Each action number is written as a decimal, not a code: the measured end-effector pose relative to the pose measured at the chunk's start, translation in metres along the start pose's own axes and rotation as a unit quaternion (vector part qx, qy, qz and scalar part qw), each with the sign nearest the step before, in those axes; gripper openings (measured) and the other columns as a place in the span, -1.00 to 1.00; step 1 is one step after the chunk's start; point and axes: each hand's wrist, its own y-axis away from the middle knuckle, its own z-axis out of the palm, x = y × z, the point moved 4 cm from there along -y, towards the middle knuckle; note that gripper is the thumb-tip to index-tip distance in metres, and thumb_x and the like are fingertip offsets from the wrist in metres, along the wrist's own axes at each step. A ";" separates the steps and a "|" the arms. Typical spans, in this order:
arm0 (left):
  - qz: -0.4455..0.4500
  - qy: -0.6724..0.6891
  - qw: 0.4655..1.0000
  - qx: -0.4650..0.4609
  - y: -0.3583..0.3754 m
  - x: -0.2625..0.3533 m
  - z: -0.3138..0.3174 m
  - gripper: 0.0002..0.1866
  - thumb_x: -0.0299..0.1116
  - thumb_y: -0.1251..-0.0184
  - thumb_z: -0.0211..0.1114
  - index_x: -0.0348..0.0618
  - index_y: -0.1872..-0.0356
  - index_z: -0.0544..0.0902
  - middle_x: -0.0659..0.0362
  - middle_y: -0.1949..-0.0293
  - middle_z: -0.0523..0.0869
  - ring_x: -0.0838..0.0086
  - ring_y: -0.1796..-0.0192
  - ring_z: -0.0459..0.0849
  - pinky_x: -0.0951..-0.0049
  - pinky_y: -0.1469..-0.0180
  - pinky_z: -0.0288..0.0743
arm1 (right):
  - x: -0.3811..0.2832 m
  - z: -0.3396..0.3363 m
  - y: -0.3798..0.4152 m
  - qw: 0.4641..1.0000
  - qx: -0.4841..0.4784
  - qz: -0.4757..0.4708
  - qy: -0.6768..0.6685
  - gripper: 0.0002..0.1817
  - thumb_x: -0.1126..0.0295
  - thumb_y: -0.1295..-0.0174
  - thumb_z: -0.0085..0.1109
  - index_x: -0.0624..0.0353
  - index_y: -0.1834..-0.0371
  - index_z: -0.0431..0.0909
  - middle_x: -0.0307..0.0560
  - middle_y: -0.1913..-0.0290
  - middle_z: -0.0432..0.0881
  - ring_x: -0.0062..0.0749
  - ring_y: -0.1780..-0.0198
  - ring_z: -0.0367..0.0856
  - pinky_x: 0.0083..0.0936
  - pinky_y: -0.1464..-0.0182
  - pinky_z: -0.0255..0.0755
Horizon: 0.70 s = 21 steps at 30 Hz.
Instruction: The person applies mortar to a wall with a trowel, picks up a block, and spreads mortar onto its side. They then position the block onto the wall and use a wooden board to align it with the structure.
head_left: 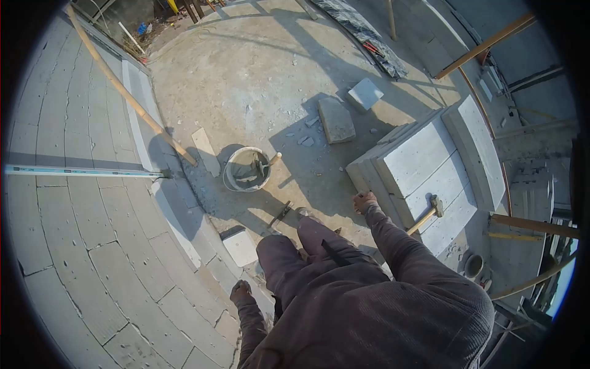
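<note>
My right hand [364,202] hangs with curled fingers beside a stack of pale grey blocks [424,160]; nothing shows in it. On top of that stack lies a hammer [436,206] with a wooden handle, just past my right forearm. Down by my left side, my left hand [241,290] is closed and looks small, with no object visible in it. The nearest thing to it is a pale block [240,248] on the floor by the wall. Ahead of my legs stands a bucket [232,183] of grey mortar, a tool handle [276,158] sticking out over its rim.
A block wall [92,221] rises on my left, with a wooden pole [117,86] leaning on it and a level-like bar [86,171] across it. Two loose blocks [336,121] and rubble lie ahead. A dark metal tool [281,213] lies near my feet.
</note>
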 end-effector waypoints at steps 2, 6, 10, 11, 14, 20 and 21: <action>-0.015 -0.034 0.998 0.051 0.015 0.027 0.009 -0.82 -0.53 -0.43 0.28 -0.43 0.05 0.68 -0.04 0.27 0.79 0.32 0.37 0.76 0.43 0.46 0.56 | 0.034 0.005 -0.006 0.999 -0.013 0.050 0.014 -0.72 0.09 -0.27 0.31 0.05 0.19 0.74 -0.10 0.22 0.84 -0.23 0.12 0.83 -0.25 0.01 0.66; 0.068 -0.396 0.916 -0.004 -0.008 0.032 -0.007 -0.71 -0.27 -0.52 0.22 -0.34 0.09 0.71 0.05 0.31 0.78 0.32 0.40 0.75 0.40 0.50 0.55 | 0.056 0.014 0.023 0.920 -0.115 -0.026 0.373 -0.72 0.09 -0.31 0.30 -0.01 0.08 0.73 -0.12 0.01 0.81 -0.18 -0.03 0.80 -0.21 -0.05 0.67; 0.166 -0.656 0.726 -0.124 -0.044 0.031 -0.012 -0.66 -0.21 -0.50 0.21 -0.35 0.09 0.72 0.06 0.31 0.78 0.33 0.38 0.76 0.40 0.48 0.56 | 0.075 0.042 0.050 0.834 -0.178 -0.050 0.519 -0.63 0.10 -0.31 0.30 -0.09 -0.14 0.65 -0.13 -0.13 0.76 -0.14 -0.13 0.77 -0.19 -0.08 0.66; 0.192 -0.726 0.642 -0.153 -0.040 0.046 -0.010 -0.64 -0.18 -0.50 0.21 -0.35 0.09 0.72 0.07 0.31 0.78 0.33 0.37 0.76 0.40 0.47 0.57 | 0.065 0.057 0.064 0.800 -0.158 -0.070 0.574 -0.58 0.09 -0.31 0.31 -0.11 -0.21 0.62 -0.14 -0.10 0.77 -0.16 -0.12 0.77 -0.19 -0.06 0.66; 0.253 -0.828 0.456 -0.206 -0.088 0.080 -0.022 -0.61 -0.14 -0.49 0.21 -0.35 0.09 0.72 0.07 0.31 0.77 0.33 0.35 0.77 0.40 0.45 0.58 | 0.135 0.088 0.078 0.999 -0.017 0.007 -0.031 -0.74 0.19 -0.42 0.24 0.18 0.09 0.61 0.03 0.33 0.77 -0.19 0.43 0.79 -0.26 0.45 0.66; 0.292 -0.393 0.837 -0.245 -0.210 0.260 0.008 -0.79 -0.59 -0.35 0.29 -0.43 0.04 0.68 0.02 0.34 0.73 0.31 0.30 0.75 0.44 0.30 0.69 | 0.029 0.113 0.181 0.990 0.079 0.079 0.090 -0.56 -0.03 -0.32 0.24 0.17 0.19 0.78 -0.05 0.36 0.82 -0.28 0.36 0.82 -0.36 0.17 0.68; 0.341 -0.413 0.812 -0.232 -0.226 0.290 0.017 -0.84 -0.44 -0.38 0.25 -0.30 0.14 0.69 0.07 0.33 0.73 0.26 0.25 0.76 0.32 0.25 0.68 | 0.037 0.122 0.179 0.988 0.051 0.081 0.120 -0.61 0.03 -0.33 0.25 0.17 0.20 0.78 -0.07 0.34 0.83 -0.31 0.39 0.81 -0.37 0.21 0.69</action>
